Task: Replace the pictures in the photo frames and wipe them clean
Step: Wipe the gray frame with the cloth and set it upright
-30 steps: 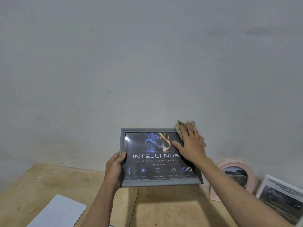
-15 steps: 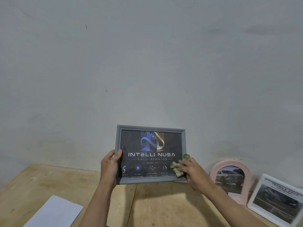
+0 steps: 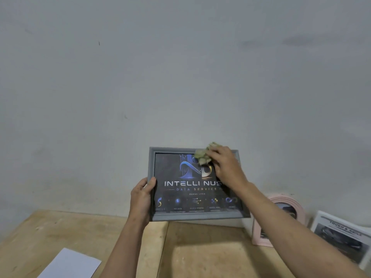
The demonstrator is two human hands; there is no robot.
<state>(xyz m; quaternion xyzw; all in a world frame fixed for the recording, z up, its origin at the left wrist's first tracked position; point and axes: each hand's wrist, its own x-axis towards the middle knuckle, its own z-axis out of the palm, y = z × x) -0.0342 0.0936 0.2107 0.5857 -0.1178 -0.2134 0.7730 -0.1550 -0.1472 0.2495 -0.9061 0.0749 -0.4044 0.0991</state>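
Note:
A grey photo frame (image 3: pixel 152 163) with a dark "INTELLI NUSA" picture is held up above the wooden table. My left hand (image 3: pixel 141 199) grips its left edge, thumb on the front. My right hand (image 3: pixel 225 167) presses a crumpled greenish cloth (image 3: pixel 203 155) against the glass near the frame's top right. The hand hides the frame's upper right part.
A pink arched frame (image 3: pixel 261 237) with a car picture leans on the wall at the right, partly behind my right arm. A white frame (image 3: pixel 341 235) with a car print lies beside it. A white sheet of paper (image 3: pixel 70 264) lies on the wooden table (image 3: pixel 200 253) at the lower left.
My right hand with the cloth went from the frame's top right down to its bottom right, and is now back up at the top right. The frame tilted slightly.

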